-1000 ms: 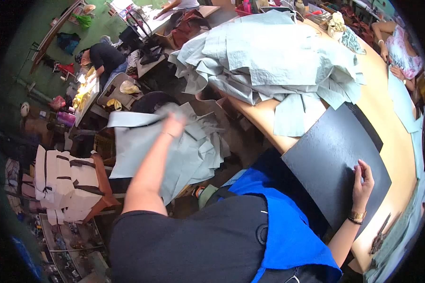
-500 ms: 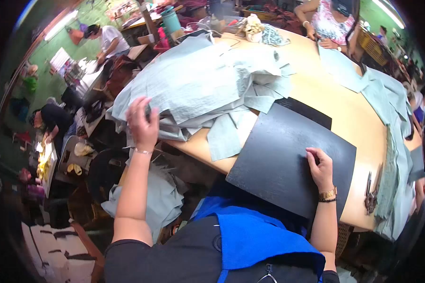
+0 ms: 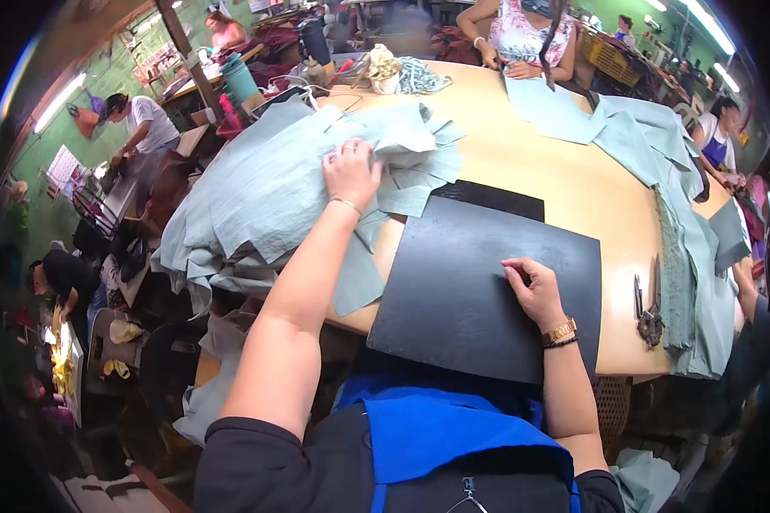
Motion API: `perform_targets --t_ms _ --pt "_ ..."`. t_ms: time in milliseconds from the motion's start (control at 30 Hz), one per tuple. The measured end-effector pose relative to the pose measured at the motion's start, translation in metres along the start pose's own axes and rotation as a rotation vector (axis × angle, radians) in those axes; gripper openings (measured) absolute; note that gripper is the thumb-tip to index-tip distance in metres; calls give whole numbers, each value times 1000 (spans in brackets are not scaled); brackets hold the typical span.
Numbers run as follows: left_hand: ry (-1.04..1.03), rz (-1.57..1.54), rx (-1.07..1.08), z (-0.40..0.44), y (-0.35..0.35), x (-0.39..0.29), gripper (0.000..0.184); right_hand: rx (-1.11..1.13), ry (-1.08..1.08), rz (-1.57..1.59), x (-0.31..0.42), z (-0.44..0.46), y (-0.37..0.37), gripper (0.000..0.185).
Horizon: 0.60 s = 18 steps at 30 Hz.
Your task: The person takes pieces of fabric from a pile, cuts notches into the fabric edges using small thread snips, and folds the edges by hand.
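Note:
My left hand [image 3: 352, 173] rests on the right part of a heap of pale grey-green cut fabric pieces [image 3: 269, 188], its fingers slightly bent and apart. A small dark spot shows beside its thumb; I cannot tell what it is. Over a black mat [image 3: 462, 282] on the table's near edge, my right hand [image 3: 535, 292] is closed, with thumb and fingertips together. Anything inside those fingers is hidden. Part of a second black sheet [image 3: 500, 201] sticks out behind the mat.
Scissors [image 3: 649, 312] lie on the tan table [image 3: 612, 184], right of the mat. More grey-green fabric [image 3: 680, 231] hangs over the right edge. Across the table a person [image 3: 526, 43] handles a fabric piece. A cup with a cloth bundle [image 3: 385, 73] stands at the back.
My left hand has moved right and come down onto the fabric heap from its left side. My right hand stays closed over the mat. The view has shifted.

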<state>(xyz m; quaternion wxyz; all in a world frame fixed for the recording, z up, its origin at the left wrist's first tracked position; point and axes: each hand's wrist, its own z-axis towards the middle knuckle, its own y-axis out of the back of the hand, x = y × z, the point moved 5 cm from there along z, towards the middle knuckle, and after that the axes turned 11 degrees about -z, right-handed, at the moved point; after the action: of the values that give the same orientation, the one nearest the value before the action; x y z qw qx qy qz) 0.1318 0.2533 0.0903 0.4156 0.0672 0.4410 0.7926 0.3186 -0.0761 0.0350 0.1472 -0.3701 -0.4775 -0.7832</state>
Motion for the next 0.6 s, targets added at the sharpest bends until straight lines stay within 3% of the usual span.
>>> perform_targets --t_ms 33,167,267,333,367,400,433,467,500,533,600 --pt "50 -70 -57 5 1 2 28 9 -7 1 1 0 1 14" --pt "239 -478 -297 22 11 8 24 25 -50 29 3 2 2 14" --pt "143 -882 -409 17 29 -38 21 -57 -119 200 -14 6 6 17" --pt "51 -1129 -288 -10 34 -98 16 -180 -144 343 -27 10 17 20" --pt "16 -1563 -113 -33 36 -139 13 -263 -142 405 -32 12 28 22" --pt "-97 -1409 261 -63 31 -163 13 -351 -139 464 -38 12 39 24" --pt "-501 -1197 392 -90 42 -192 19 -437 -162 481 -47 10 51 27" --pt "-565 -1055 785 -120 48 -219 28 -528 -184 497 -56 6 63 29" --pt "-641 -943 898 -145 60 -232 46 -617 -221 518 -65 2 73 30" --pt "-502 -775 871 -183 39 -220 61 -763 -274 515 -68 -6 92 29" --pt "-490 -525 809 -208 13 -193 68 -811 -276 447 -77 -9 100 27"
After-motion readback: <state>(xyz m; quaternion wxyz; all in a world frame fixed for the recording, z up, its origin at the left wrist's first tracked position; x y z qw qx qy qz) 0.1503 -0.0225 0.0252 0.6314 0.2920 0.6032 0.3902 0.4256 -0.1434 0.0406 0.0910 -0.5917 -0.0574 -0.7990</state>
